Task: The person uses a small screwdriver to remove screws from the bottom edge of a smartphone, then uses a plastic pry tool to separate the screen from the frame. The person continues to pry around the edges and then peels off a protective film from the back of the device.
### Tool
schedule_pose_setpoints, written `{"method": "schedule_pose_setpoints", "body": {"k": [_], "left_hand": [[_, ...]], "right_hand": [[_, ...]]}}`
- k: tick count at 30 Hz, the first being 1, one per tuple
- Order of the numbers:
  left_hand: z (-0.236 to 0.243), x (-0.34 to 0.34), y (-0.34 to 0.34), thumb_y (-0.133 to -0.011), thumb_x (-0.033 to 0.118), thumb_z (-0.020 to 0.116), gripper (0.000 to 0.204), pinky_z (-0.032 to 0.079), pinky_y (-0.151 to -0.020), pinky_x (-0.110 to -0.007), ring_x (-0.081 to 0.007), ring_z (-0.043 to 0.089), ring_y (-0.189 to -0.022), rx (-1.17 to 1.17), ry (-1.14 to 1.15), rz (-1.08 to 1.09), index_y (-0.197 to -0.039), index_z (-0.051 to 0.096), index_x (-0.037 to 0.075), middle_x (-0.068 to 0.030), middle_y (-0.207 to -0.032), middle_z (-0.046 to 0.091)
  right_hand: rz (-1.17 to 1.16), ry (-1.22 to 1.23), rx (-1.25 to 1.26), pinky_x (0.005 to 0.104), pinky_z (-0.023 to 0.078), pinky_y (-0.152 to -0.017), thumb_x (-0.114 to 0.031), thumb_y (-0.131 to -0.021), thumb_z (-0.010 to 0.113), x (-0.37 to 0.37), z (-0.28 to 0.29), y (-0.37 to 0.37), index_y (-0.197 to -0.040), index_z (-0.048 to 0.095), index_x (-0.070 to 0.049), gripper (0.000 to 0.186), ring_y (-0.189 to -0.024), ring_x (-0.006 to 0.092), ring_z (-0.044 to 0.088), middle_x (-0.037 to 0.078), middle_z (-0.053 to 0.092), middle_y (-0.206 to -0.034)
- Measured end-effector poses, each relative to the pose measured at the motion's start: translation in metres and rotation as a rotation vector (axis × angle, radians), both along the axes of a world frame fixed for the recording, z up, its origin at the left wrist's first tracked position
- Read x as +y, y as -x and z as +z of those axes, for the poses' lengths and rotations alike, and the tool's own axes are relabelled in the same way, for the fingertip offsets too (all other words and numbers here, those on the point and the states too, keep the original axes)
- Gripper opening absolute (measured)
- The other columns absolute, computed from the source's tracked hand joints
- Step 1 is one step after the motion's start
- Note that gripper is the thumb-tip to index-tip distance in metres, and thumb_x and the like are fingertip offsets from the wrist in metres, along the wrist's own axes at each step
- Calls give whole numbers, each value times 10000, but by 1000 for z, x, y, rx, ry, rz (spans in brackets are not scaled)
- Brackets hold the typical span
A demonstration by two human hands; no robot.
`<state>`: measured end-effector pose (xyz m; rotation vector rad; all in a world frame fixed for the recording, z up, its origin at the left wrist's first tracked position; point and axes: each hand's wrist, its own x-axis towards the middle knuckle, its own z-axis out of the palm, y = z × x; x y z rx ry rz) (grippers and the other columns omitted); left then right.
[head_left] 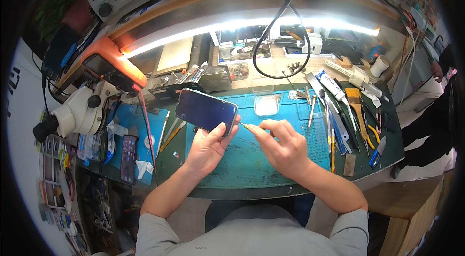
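Currently my left hand [209,148] grips the near end of the phone [206,111], ahead-left of my right hand [283,145], its long axis slanting toward those fingertips, which pinch a thin tool [246,126]; contact I can't tell.

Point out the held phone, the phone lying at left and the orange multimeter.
Held phone [205,112]: head view, middle of its dark screen.
Lying phone [128,159]: head view, middle of its screen.
Orange multimeter [125,66]: head view, its orange casing.

Glossy smartphone screen [204,112], scuffed work mat [249,166]
Screen smooth, glassy; mat matt, scratched toward its front edge; multimeter casing [127,66] plastic.
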<state>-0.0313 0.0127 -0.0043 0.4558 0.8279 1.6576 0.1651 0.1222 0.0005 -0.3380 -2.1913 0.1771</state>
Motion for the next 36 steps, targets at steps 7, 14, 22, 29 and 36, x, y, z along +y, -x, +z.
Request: {"method": "schedule_pose_setpoints", "body": {"k": [7,14,22,29,36], "left_hand": [[-2,0,-3,-1024,76,606,412,540,-1077,-291,-200,604,-1272,53,29,-27,-1406,484,-17,-123,-1350,611],[3,-2,-4,-1021,99,622,418,545,-1069,-285,-191,609,-1265,41,58,-36,-1405,499,-10,-106,-1354,615],[0,-2,-3,-1041,147,608,352,532,-1058,-287,-160,636,-1211,97,76,-39,-1357,578,-4,-107,-1320,648],[-2,-3,0,-1033,133,613,407,543,-1066,-293,-200,617,-1263,83,72,-68,-1403,527,-13,-123,-1377,611],[1,-4,-1,-1040,139,605,395,545,-1060,-295,-191,626,-1244,83,71,-66,-1395,535,-18,-125,-1366,617]], "right_hand": [[13,388,-102,373,544,-578,-119,-961,672,-2,-5,-2,-1002,681,-29,100,-670,301,683,107,692,-811],[57,386,-58,373,545,-632,-96,-941,697,-2,-9,2,-991,682,-22,90,-712,293,682,111,691,-818],[42,375,-95,374,541,-629,-84,-939,697,-2,-7,2,-989,687,-12,88,-722,292,680,111,691,-823],[37,372,-104,376,538,-625,-86,-937,703,-2,-5,1,-997,691,-12,96,-719,288,678,112,692,-825],[41,353,-83,374,538,-627,-91,-923,722,-2,-7,1,-1007,696,-18,114,-718,283,669,107,689,-821]]}}
